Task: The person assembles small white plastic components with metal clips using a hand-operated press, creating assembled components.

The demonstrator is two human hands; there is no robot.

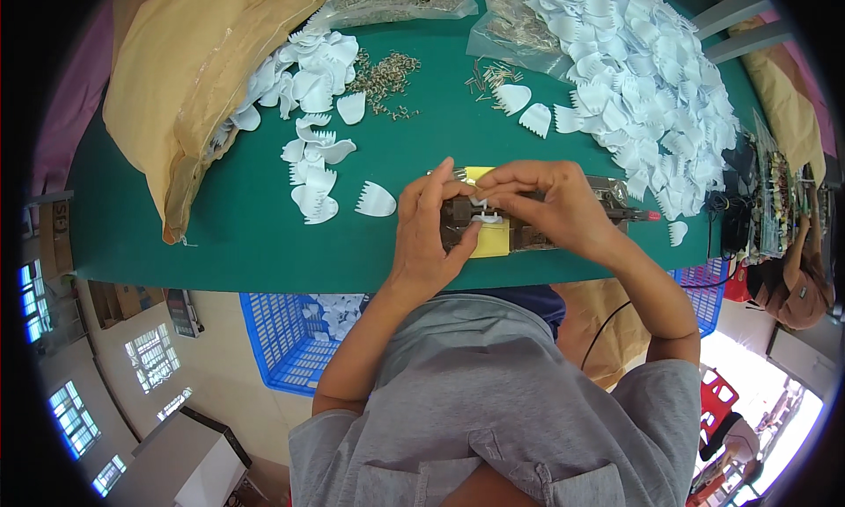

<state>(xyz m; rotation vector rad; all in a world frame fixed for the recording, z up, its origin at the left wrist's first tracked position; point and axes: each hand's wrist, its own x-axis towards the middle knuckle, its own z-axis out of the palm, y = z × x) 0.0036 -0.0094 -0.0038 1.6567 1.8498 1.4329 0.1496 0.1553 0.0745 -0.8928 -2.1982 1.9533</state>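
**Working a small white piece at the press**

Spreading across my green tabletop [220, 234] are white comb-shaped pieces [651, 76]. My left grip [429, 234] steadies the dark fixture [528, 230]; my right grip [546, 203] pinches a small white piece [483, 213] on it.

Left hand [429, 234], right hand [547, 206]: fingers pinched together.

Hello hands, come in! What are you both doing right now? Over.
Left hand and right hand pinch a white comb piece on the small press tool. Loose white comb pieces lie beyond.

Green table [264, 234], white comb pieces [651, 84], metal pins [387, 76], tan sack [176, 76]
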